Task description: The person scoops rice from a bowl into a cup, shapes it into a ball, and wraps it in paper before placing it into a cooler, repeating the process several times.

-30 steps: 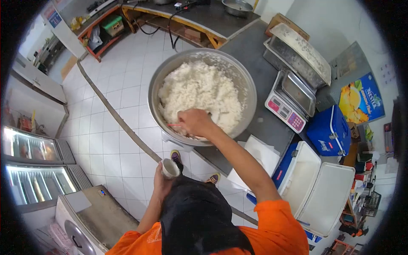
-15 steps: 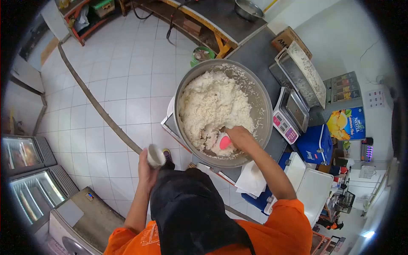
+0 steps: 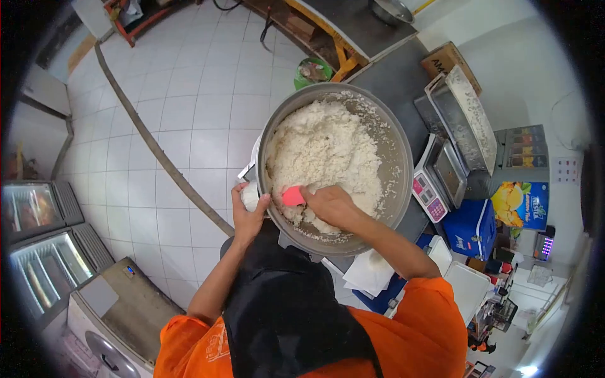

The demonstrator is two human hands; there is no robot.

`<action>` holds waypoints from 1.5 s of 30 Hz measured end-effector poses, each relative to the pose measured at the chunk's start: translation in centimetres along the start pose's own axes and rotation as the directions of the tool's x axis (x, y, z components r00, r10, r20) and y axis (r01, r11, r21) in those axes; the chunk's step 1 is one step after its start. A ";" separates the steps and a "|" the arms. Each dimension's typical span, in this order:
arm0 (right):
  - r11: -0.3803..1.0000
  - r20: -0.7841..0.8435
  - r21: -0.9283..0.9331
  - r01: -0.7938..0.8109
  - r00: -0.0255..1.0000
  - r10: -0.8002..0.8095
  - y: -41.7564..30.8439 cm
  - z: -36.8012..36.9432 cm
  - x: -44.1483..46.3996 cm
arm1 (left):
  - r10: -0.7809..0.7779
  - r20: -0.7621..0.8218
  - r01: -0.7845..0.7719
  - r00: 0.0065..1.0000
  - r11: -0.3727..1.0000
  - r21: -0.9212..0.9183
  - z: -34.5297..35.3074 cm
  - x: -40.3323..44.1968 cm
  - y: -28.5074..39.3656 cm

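Note:
A wide metal pot (image 3: 403, 157) holds a large heap of white cooked rice (image 3: 334, 142). My right hand (image 3: 333, 205) reaches over the rice with its fingers closed on a pink spatula (image 3: 293, 196). The spatula is near the left inner wall of the pot, and its lower part is hard to make out. At the pot's outer left rim, my left hand (image 3: 247, 217) grips a small white cup (image 3: 250, 196), partly covered by the fingers.
A digital scale (image 3: 432, 198) stands right of the pot, with rice-smeared metal trays (image 3: 469, 120) behind it. White sheets (image 3: 368, 274) lie near my right arm, by a blue cooler (image 3: 469, 230). A green bin (image 3: 313, 72) is on the floor beyond the pot.
My left hand has brought the white cup up and right to the pot's rim. My right hand has shifted left across the rice with the pink spatula.

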State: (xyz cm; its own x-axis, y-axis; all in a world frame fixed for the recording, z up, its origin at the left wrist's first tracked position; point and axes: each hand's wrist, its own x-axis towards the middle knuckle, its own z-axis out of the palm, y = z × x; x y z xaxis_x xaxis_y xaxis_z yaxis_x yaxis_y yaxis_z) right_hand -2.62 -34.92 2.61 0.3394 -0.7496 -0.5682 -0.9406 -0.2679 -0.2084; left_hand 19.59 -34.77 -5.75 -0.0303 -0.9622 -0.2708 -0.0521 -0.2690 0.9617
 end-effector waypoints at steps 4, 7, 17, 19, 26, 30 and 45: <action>0.987 0.037 -0.073 0.142 0.989 -0.140 0.0 3.5 2.4 | 0.020 -0.003 -0.020 1.000 0.998 -0.062 0.3 0.5 -0.7; 0.990 0.121 -0.053 0.130 0.985 -0.123 0.3 4.4 3.6 | 0.069 -0.037 -0.071 0.997 0.996 -0.057 0.5 0.6 -0.8; 0.918 0.432 0.392 0.056 0.870 -0.237 10.8 10.1 2.4 | 0.061 -0.109 -0.063 0.992 0.998 -0.017 0.9 0.1 -1.9; 0.801 0.326 0.579 0.154 0.856 -0.401 12.5 10.6 3.1 | 0.049 -0.089 -0.052 0.995 0.998 -0.027 0.8 -0.1 -2.0; 0.655 0.785 0.576 -0.489 0.556 -0.274 14.9 5.9 2.1 | 0.154 -0.259 -0.144 0.953 0.988 0.055 -0.6 -2.2 3.9; 0.307 0.708 0.702 -0.642 0.675 -0.207 16.6 2.7 -2.7 | -0.161 -0.065 0.072 0.985 0.720 -0.690 2.5 -4.1 11.6; 0.754 -0.455 0.529 -0.388 0.620 0.639 -1.2 2.6 -6.6 | -0.296 0.587 0.647 0.753 0.493 -0.582 14.3 3.1 6.4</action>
State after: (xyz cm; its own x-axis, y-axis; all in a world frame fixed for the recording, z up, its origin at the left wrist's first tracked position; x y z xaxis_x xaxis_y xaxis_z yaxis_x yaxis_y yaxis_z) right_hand -3.74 -28.09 4.55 -0.3922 -0.9116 -0.1230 -0.8392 0.4094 -0.3580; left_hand 4.87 -38.89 -1.01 -0.5936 -0.6200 -0.5131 0.5355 -0.7802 0.3232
